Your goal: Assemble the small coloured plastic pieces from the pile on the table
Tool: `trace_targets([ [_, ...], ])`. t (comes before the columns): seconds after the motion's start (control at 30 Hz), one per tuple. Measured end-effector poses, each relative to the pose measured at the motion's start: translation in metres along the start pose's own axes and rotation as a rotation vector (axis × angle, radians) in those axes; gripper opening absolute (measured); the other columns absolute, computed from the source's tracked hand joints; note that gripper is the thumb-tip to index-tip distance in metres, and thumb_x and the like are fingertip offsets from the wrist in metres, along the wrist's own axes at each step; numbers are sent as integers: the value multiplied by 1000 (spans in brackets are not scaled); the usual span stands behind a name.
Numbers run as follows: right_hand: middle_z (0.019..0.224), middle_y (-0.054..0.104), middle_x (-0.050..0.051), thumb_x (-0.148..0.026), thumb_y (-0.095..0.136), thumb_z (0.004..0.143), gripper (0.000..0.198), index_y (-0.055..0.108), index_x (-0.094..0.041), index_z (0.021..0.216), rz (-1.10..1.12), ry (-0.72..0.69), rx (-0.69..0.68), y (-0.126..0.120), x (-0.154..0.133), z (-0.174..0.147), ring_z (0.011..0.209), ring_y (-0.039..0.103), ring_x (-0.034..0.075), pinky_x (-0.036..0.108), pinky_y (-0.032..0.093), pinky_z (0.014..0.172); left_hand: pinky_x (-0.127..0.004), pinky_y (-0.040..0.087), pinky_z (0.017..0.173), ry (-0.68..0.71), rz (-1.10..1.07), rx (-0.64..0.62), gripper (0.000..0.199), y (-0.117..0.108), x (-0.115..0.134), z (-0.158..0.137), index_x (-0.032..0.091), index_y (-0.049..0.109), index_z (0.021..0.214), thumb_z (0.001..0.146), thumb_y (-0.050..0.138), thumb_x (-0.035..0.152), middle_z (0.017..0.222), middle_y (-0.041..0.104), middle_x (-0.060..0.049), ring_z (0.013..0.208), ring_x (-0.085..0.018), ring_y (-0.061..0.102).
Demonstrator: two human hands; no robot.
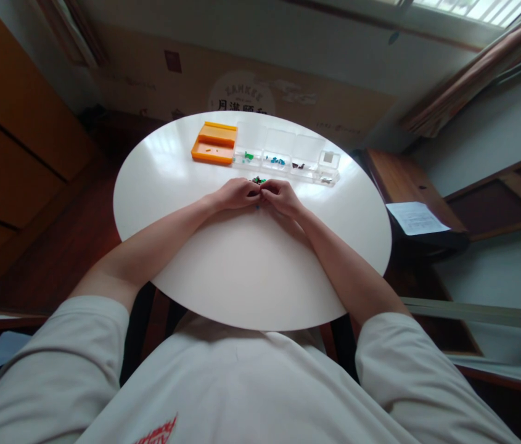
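Observation:
My left hand (240, 193) and my right hand (279, 196) meet over the middle of the white round table (246, 265), fingers bent and pinched together. Whatever sits between the fingertips is too small to make out. Just beyond them lies a little pile of mixed green, dark and other coloured pieces (258, 180), partly hidden by the hands. A tiny blue piece (257, 207) rests on the near side of the fingers. Farther back stand clear lidded boxes holding green pieces (249, 156), blue pieces (277, 161) and dark pieces (298, 166).
Left of the clear boxes sits an open orange box (214, 143) with a few small orange pieces inside. A small clear box (329, 177) with pale pieces ends the row at right. A wooden cabinet (408, 172) bearing a paper sheet (417, 218) stands beyond the table's right edge.

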State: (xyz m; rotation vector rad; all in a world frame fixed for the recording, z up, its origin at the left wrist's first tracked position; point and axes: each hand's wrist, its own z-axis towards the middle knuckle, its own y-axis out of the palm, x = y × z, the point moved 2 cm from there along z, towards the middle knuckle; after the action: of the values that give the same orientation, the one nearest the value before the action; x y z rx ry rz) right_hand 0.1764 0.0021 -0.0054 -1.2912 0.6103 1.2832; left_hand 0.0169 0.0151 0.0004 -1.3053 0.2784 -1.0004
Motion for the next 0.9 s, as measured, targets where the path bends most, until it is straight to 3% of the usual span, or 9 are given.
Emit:
trace_targets([
  [0.9, 64, 62, 0, -22, 57, 72, 11, 62, -14, 78, -9, 45, -17, 1, -3, -3, 61, 56, 12, 25, 47, 60, -23, 33, 59, -2, 6, 10, 32, -2, 3, 1, 17, 72, 86, 82, 49, 38, 79, 71, -5, 68, -15, 60],
])
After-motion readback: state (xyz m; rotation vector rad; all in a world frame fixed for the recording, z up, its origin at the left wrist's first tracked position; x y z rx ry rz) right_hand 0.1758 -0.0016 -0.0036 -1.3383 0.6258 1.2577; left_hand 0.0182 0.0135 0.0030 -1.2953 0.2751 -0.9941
